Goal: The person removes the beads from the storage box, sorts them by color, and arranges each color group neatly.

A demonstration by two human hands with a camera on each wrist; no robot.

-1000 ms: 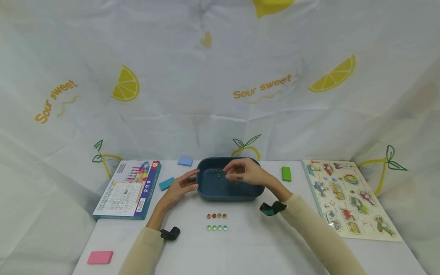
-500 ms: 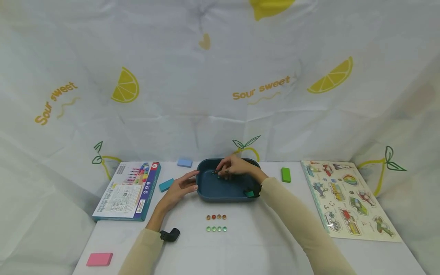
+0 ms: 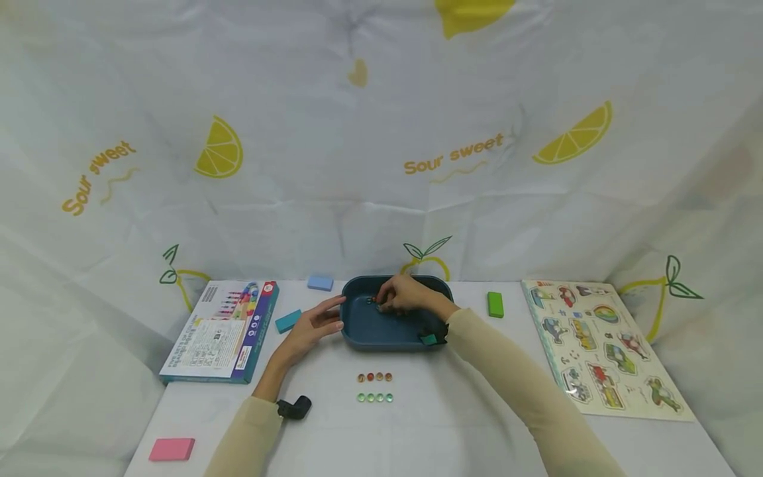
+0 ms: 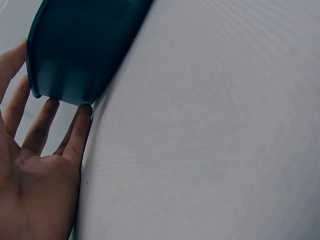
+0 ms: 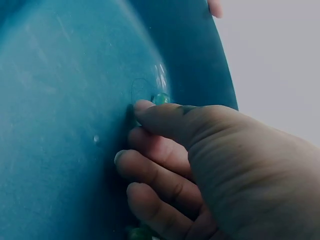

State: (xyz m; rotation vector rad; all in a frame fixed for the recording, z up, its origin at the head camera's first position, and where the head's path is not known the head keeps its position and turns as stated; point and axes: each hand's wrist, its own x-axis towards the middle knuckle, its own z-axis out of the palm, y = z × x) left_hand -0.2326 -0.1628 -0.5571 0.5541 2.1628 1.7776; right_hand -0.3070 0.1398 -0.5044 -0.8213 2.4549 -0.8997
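A dark blue oblong tub (image 3: 396, 343) stands at the back middle of the white table. My left hand (image 3: 308, 336) rests against its left end, fingers spread; in the left wrist view the fingertips (image 4: 84, 109) touch the tub's wall. My right hand (image 3: 407, 293) is down inside the tub, its fingers curled and the thumb close to the forefinger. Beside the thumb, a green glass marble (image 5: 161, 99) shows in the right wrist view. A reddish marble (image 3: 374, 299) lies near the fingertips. Whether anything is pinched there is hidden.
In front of the tub lie a row of orange-brown marbles (image 3: 379, 377) and a row of green marbles (image 3: 380, 398). A boxed set (image 3: 220, 331) lies left, a picture puzzle board (image 3: 608, 348) right. Blocks include teal (image 3: 289, 321), blue (image 3: 320, 283), green (image 3: 495, 304) and pink (image 3: 172, 449).
My right hand has moved left and down into the tub, then shifted slightly at the marbles there. The left hand and the two marble rows have stayed in place.
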